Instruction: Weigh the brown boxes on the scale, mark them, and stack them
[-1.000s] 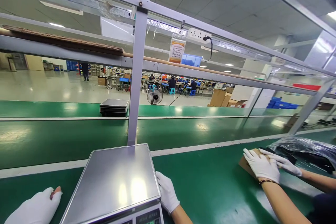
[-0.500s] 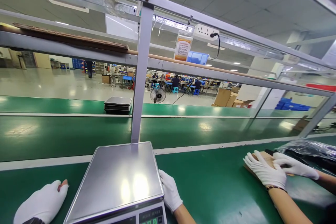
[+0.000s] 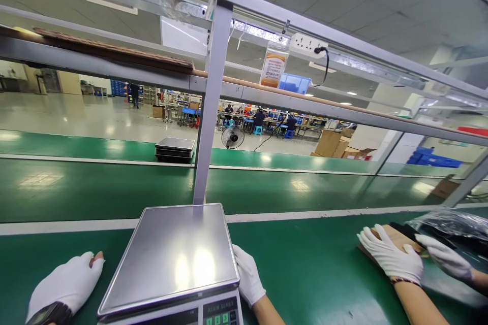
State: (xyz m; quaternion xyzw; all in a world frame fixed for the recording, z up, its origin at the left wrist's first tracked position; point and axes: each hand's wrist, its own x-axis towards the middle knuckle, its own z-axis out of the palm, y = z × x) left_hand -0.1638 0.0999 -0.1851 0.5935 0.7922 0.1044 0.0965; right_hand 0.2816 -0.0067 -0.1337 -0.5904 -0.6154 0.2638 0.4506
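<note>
A digital scale [image 3: 175, 254] with a bare metal platform stands in front of me, its keypad toward me. My right hand [image 3: 247, 274], in a white glove, is against the scale's right side, fingers stretched along it and partly hidden by the platform edge. To the left of the scale, apart from it, my left hand [image 3: 66, 284] is low over the green work surface [image 3: 297, 264]. It wears a white glove with a bare fingertip showing and a dark wristband. Its fingers are curled together, and whatever they may hold is hidden.
At the right, a co-worker's gloved hands [image 3: 392, 256] are at a piece of brown cardboard [image 3: 400, 236], beside clear plastic wrap [image 3: 453, 221]. A metal post [image 3: 209, 111] rises behind the scale. Stacked scales [image 3: 174, 149] sit on the far green belt. A shelf rail crosses above.
The view has shifted slightly, so most things sit a little further right. The co-worker's right-side hand has moved off the cardboard's top to its edge. My hands stay beside the scale.
</note>
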